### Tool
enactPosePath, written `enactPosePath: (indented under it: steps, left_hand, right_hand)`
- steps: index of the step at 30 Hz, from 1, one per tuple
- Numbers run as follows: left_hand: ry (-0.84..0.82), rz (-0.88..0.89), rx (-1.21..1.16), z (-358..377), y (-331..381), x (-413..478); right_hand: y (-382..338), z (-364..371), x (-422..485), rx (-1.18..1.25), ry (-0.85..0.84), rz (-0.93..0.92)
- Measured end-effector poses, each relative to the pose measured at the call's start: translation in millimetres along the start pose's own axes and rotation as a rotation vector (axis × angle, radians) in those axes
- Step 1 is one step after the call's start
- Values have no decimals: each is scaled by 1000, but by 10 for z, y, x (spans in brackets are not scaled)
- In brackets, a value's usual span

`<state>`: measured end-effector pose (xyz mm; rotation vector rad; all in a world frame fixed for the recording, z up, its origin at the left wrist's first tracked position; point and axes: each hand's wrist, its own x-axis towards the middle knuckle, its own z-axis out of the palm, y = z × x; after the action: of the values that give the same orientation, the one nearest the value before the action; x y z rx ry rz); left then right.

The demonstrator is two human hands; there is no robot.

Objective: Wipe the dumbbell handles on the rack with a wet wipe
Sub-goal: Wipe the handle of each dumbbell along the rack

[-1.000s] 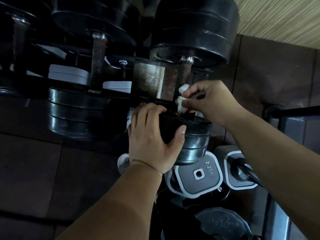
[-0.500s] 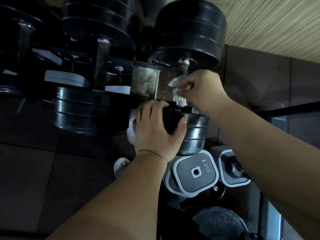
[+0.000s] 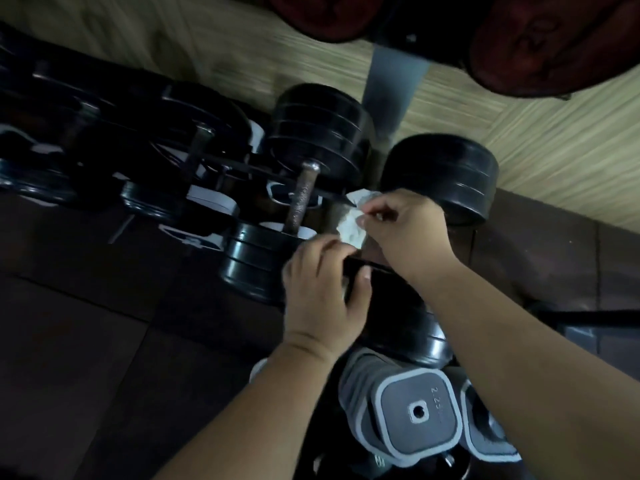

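Note:
My right hand point(image 3: 405, 226) pinches a crumpled white wet wipe point(image 3: 351, 228) just above the near plates of a black dumbbell point(image 3: 398, 306); this dumbbell's handle is hidden behind my hands. The far plates of the same dumbbell point(image 3: 446, 174) sit past my right hand. My left hand point(image 3: 322, 289) grips the near plate stack from the left side, thumb on its top. Just to the left lies another black dumbbell with a bare knurled metal handle point(image 3: 303, 199) between its plates.
More black dumbbells point(image 3: 194, 133) fill the rack to the left. Grey 2.25 kg square-ended dumbbells point(image 3: 415, 414) sit on the lower tier near me. A grey rack upright point(image 3: 391, 88) rises behind, with dark red plates point(image 3: 554, 39) overhead. Dark rubber floor tiles lie at left.
The view has swung up and rolled, and the picture is blurred. My right hand with the wipe has come off the handle slightly; my left hand stays on the near plates.

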<state>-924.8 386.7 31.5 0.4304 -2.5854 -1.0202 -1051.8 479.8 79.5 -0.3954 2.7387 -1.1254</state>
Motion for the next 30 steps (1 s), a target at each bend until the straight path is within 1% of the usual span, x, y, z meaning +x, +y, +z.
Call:
enactPosePath:
  steps: [1, 2, 4, 5, 7, 13, 17, 19, 22, 25, 30]
  left_hand:
    - [36, 20, 66, -133, -139, 87]
    - [21, 2, 145, -247, -289, 182]
    - [-101, -143, 299, -421, -558, 341]
    - [-159, -226, 340, -474, -663, 399]
    - [-211, -321, 330, -507, -781, 459]
    - [-127, -335, 243, -420, -846, 408]
    - [-104, -331, 215, -407, -870, 404]
    - [-92, -338, 209, -394, -873, 408]
    - [-72, -333, 189, -384, -893, 406]
    - [-58, -325, 184, -372, -907, 397]
    - [-54, -316, 177, -361, -917, 400]
  right_hand:
    - [-58, 69, 46, 25, 24, 9]
    - [-111, 136, 86, 54, 45, 24]
    - [-204, 283, 156, 121, 66, 61]
    - [-242, 364, 187, 130, 65, 68]
    - [-272, 544, 250, 82, 52, 46]
    - [-182, 946, 357, 4, 18, 58]
    - [-178, 1059, 541, -50, 119, 34]
    - [-170, 1106, 649, -88, 136, 5]
    - [-132, 1192, 693, -155, 48, -37]
    - [-58, 1252, 622, -172, -31, -94]
    - [-65, 1141, 603, -224, -275, -165]
